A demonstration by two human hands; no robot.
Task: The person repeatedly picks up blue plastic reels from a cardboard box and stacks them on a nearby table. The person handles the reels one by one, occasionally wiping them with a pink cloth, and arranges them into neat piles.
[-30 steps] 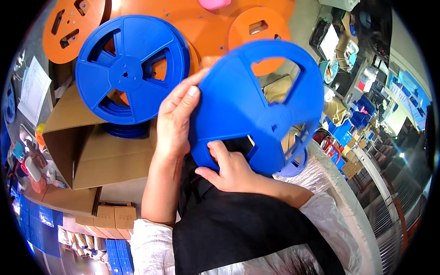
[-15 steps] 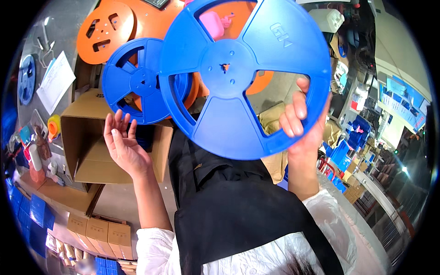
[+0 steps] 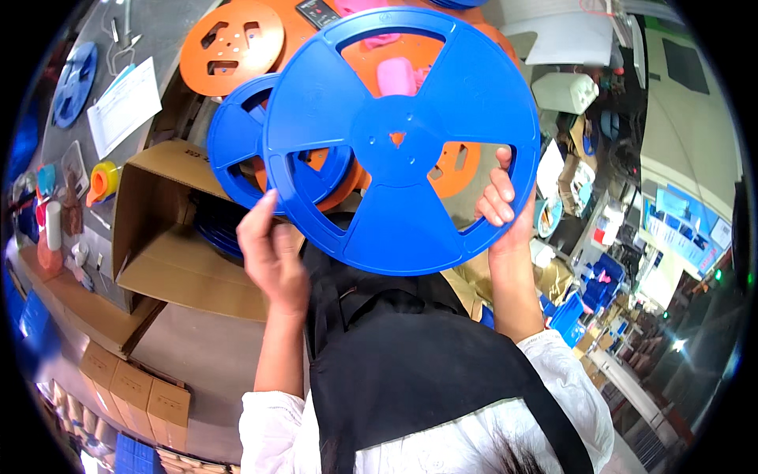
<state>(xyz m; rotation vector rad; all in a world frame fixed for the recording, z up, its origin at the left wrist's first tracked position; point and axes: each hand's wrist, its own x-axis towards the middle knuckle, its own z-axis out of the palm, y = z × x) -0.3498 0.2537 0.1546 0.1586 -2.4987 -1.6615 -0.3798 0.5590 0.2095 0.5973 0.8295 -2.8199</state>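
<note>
A large blue plastic reel [image 3: 399, 205] with a round hub and open windows is held up in front of me, its flat side facing me. My right hand [image 3: 512, 217] grips its right rim, fingers curled through the lower right window. My left hand [image 3: 276, 268] is raised at the lower left rim, slightly blurred, with its fingers apart and holding nothing. Whether its fingertips touch the rim I cannot tell. Behind the held reel, partly covered, lies another blue reel [image 3: 227, 146]. An open cardboard box [image 3: 178, 272] stands beside my left hand, with dark blue reels inside.
An orange disc [image 3: 257, 67] with cut-outs lies at the far left on an orange surface. Pink objects [image 3: 395, 77] show through the held reel. Papers [image 3: 125, 107] and a yellow container [image 3: 103, 183] lie on the grey table. A white jug [image 3: 564, 92] is at the far right.
The blue reel has shifted slightly left and tilted, its printed side darker now. My left hand has moved right, up to the reel's lower left rim. My right hand keeps its grip.
</note>
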